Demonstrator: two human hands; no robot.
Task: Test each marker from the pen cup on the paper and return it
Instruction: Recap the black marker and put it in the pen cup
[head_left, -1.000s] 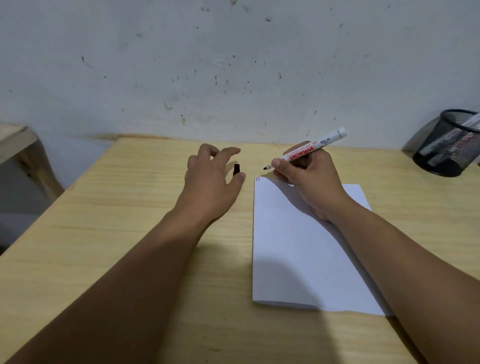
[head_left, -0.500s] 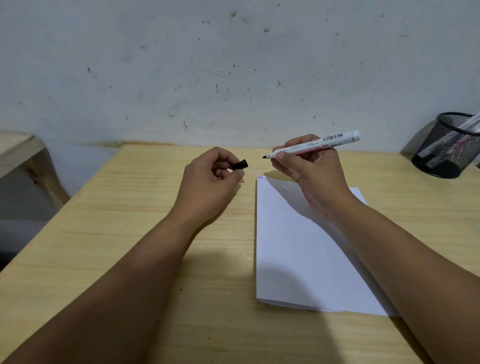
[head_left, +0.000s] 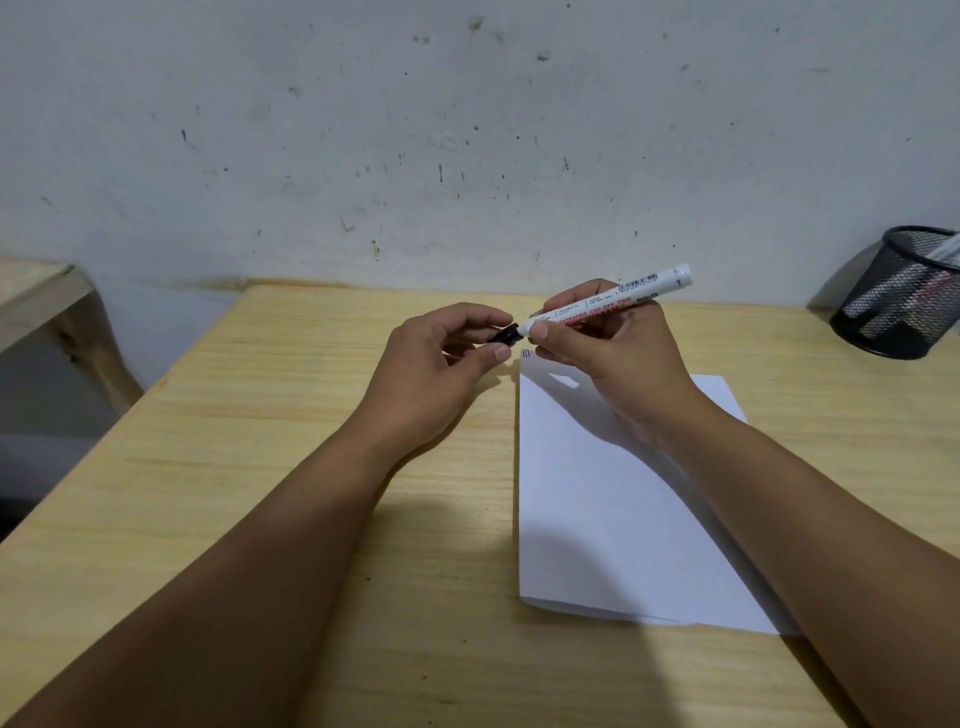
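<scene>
Above the worktop (head_left: 260, 467), the left hand (head_left: 436, 374) pinches the black cap (head_left: 505, 334) mouth-rightward at the tip of the white marker (head_left: 608, 301), whose long axis rises rightward in the right hand's (head_left: 608, 358) closed grip, over the paper's (head_left: 613, 519) far-left corner.

One head-worn view, looking forward and down

A single wide-angle camera sits at the person's head and faces ahead and downward over the counter (head_left: 260, 467). Both forearms enter from the bottom corners of the frame and meet near its centre, close to the lens. The wall (head_left: 467, 130) fills the upper half; the counter's far edge crosses mid-frame. No second view shares the scene.
</scene>
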